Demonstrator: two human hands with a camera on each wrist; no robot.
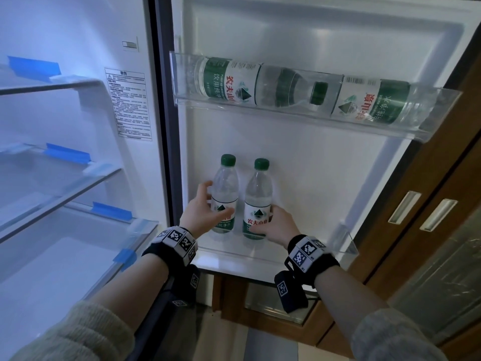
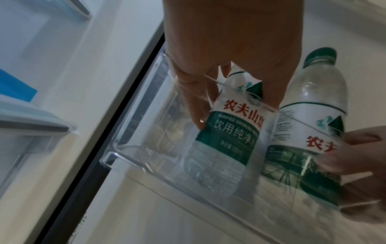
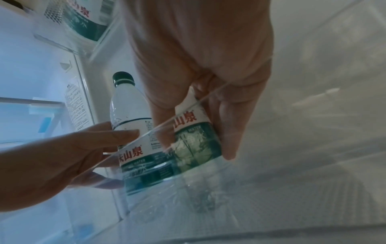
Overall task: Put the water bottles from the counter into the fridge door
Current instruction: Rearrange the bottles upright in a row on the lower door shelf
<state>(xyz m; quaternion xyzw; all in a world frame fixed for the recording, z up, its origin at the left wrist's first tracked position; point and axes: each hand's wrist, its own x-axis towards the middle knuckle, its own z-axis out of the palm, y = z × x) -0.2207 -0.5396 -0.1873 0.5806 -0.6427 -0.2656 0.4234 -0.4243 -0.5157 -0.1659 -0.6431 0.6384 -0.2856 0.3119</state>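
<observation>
Two clear water bottles with green caps and green-white labels stand upright in the clear lower door bin (image 1: 346,238). My left hand (image 1: 208,207) grips the left bottle (image 1: 225,183) at its label, thumb on one side and fingers on the other. My right hand (image 1: 276,224) grips the right bottle (image 1: 257,191) low on its label. In the left wrist view my left hand (image 2: 229,41) holds its bottle (image 2: 231,132) inside the bin wall (image 2: 129,148). In the right wrist view my right hand (image 3: 198,41) wraps its bottle (image 3: 194,137).
The upper door shelf (image 1: 312,114) holds three more bottles lying on their sides. The fridge interior at left has glass shelves (image 1: 59,188) with blue tape. Brown cabinet doors (image 1: 421,212) stand right of the fridge door. The lower bin has room right of the bottles.
</observation>
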